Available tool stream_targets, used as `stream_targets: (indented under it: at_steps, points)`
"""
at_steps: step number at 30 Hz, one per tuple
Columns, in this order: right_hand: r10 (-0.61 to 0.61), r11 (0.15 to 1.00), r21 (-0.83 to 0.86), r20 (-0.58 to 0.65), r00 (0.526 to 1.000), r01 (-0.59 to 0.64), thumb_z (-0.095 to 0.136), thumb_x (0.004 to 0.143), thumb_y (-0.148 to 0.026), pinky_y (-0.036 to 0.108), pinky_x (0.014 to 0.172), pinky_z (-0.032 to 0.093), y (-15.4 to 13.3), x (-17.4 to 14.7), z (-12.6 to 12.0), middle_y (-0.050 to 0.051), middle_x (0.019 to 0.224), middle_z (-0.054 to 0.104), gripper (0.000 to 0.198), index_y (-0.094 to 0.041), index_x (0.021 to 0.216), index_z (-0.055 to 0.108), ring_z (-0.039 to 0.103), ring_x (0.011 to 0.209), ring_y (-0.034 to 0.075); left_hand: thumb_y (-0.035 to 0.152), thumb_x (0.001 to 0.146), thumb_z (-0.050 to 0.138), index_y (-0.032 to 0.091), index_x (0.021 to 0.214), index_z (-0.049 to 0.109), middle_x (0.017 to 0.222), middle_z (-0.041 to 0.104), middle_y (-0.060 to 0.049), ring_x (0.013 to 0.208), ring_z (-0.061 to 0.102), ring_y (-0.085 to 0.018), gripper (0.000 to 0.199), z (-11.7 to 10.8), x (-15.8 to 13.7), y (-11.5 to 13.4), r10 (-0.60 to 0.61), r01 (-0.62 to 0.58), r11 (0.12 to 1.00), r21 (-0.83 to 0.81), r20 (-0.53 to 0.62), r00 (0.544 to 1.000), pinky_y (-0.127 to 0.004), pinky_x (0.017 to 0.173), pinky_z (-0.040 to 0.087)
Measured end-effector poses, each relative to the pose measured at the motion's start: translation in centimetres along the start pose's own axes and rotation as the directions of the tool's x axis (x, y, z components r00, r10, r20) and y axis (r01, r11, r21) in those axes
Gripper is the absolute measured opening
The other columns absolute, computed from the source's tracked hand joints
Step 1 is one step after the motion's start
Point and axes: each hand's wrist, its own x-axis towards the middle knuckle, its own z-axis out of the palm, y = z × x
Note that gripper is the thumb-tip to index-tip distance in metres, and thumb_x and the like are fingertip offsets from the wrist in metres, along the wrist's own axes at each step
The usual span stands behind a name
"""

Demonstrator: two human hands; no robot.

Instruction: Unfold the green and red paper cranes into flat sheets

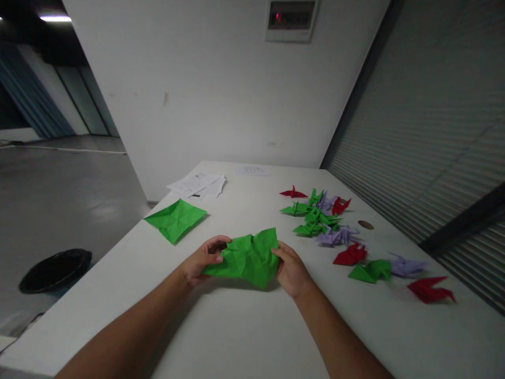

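Between my hands, just above the white table [236, 337], is a creased sheet of green paper [248, 260]. My left hand [205, 258] pinches its left edge, thumb on top. At the right edge, my right hand [290, 266] grips it between thumb and fingers; some fingers are hidden behind the sheet. Crossing fold lines cover the paper, and its upper edge is uneven. A second creased green sheet [175, 218] lies flat on the table, beyond and left of my left hand.
Several folded paper cranes in green [313, 216], red [350, 255] and purple [339, 236] line the table's right side. Printed papers [199, 184] lie at the far left. A black-lined bin [55, 271] stands on the floor at left. Blinds [426, 126] flank the right edge.
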Motion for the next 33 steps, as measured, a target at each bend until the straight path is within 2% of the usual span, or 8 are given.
stream_targets:
  at_steps: [4,6,12,18,25,31,33]
  points:
    - [0.019,0.999,-0.026,0.020,1.000,-0.019,0.086,0.070,-0.032,0.034,0.073,0.058,-0.2,-0.2,0.3,0.003,0.085,0.080,0.024,-0.022,0.088,0.074,0.074,0.085,0.026,0.032,0.068,0.092,0.020,0.100,0.075,0.099,0.075,-0.008,0.081,0.074,-0.023,0.038,-0.2,0.2,-0.1,-0.006,0.005,0.998,-0.064,-0.024,1.000,-0.032,0.073,0.060]
    - [0.030,0.999,-0.039,0.042,0.999,-0.028,0.086,0.071,-0.034,0.034,0.073,0.058,-0.2,-0.4,0.5,0.003,0.085,0.079,0.024,-0.023,0.089,0.073,0.073,0.085,0.026,0.030,0.071,0.091,0.023,0.100,0.073,0.096,0.074,-0.006,0.077,0.073,-0.022,0.035,-0.3,0.3,-0.2,0.009,-0.012,0.997,-0.081,-0.046,0.999,-0.032,0.070,0.060]
    - [0.032,0.999,-0.046,0.093,0.995,-0.028,0.087,0.072,-0.037,0.034,0.071,0.058,-0.1,-0.5,0.7,0.002,0.086,0.079,0.027,-0.023,0.089,0.072,0.073,0.083,0.025,0.023,0.064,0.095,0.026,0.107,0.070,0.095,0.073,-0.003,0.077,0.073,-0.021,0.050,-0.6,0.4,-0.5,0.088,-0.089,0.995,-0.049,-0.023,0.996,-0.032,0.073,0.058]
    - [0.041,0.998,-0.055,0.065,0.997,-0.037,0.088,0.070,-0.034,0.036,0.075,0.059,-0.5,-0.6,0.6,0.002,0.082,0.078,0.025,-0.022,0.085,0.071,0.074,0.082,0.025,0.013,0.062,0.089,0.029,0.110,0.072,0.112,0.073,-0.003,0.092,0.073,-0.023,0.053,-0.5,0.5,-0.5,0.119,-0.122,0.988,-0.096,-0.028,0.992,-0.037,0.085,0.058]
    - [0.037,0.998,-0.053,0.065,0.997,-0.033,0.087,0.070,-0.033,0.034,0.074,0.059,-1.1,-0.6,0.4,0.001,0.079,0.077,0.024,-0.022,0.084,0.071,0.074,0.081,0.024,0.009,0.063,0.079,0.027,0.112,0.075,0.120,0.072,-0.004,0.102,0.070,-0.024,0.053,-0.5,0.6,-0.3,0.126,-0.130,0.988,-0.084,-0.051,0.991,-0.038,0.089,0.057]
    - [-0.013,0.998,-0.056,0.097,0.995,0.019,0.087,0.071,-0.033,0.033,0.074,0.056,-1.3,-0.7,0.1,0.001,0.079,0.077,0.024,-0.021,0.085,0.071,0.072,0.080,0.023,0.007,0.063,0.075,0.032,0.111,0.075,0.120,0.072,0.000,0.103,0.068,-0.022,0.054,-0.3,0.4,-0.1,0.192,-0.198,0.975,-0.102,-0.063,0.979,-0.035,0.090,0.056]
    - [-0.032,0.998,-0.053,0.086,0.996,0.036,0.087,0.070,-0.033,0.031,0.072,0.055,-1.5,-0.6,-0.1,0.001,0.078,0.076,0.024,-0.022,0.083,0.070,0.071,0.076,0.021,0.005,0.062,0.074,0.033,0.109,0.076,0.130,0.070,0.001,0.096,0.068,-0.017,0.055,-0.4,0.5,0.1,0.224,-0.230,0.966,-0.121,-0.056,0.973,-0.031,0.085,0.055]
